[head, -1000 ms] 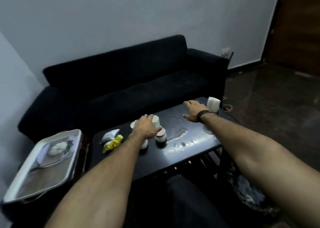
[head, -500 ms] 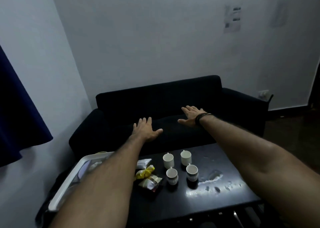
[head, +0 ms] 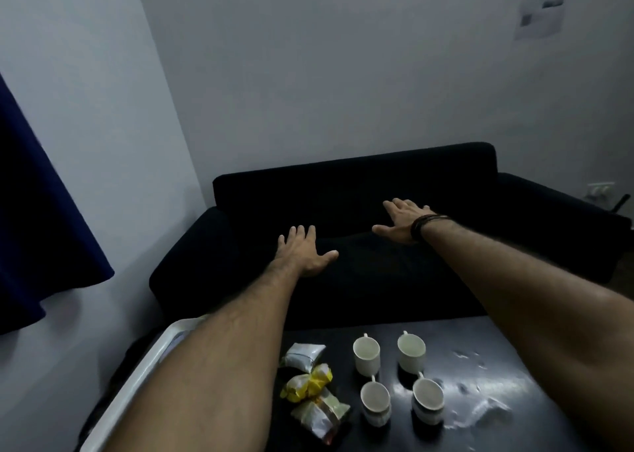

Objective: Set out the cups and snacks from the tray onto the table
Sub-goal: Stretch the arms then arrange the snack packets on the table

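Note:
Several white cups stand on the black table (head: 480,342): two at the back (head: 366,354) (head: 411,352) and two nearer me (head: 375,398) (head: 428,397). Left of them lie three snack packets: a silver one (head: 303,356), a yellow one (head: 307,384) and a silver-green one (head: 320,417). The white tray (head: 137,379) sits at the lower left, mostly hidden by my left forearm. My left hand (head: 303,252) and my right hand (head: 403,223), with a dark wristband, are stretched out above the sofa, palms down, fingers spread, holding nothing.
A black sofa (head: 360,191) stands behind the table against the grey wall. A dark blue curtain (head: 41,218) hangs at the left. Wet patches (head: 480,410) glisten on the table's right part. A wall socket (head: 600,189) sits at the far right.
The view has tilted upward and in closer. Both hands left the cups on the table and rose, now spread empty over the sofa.

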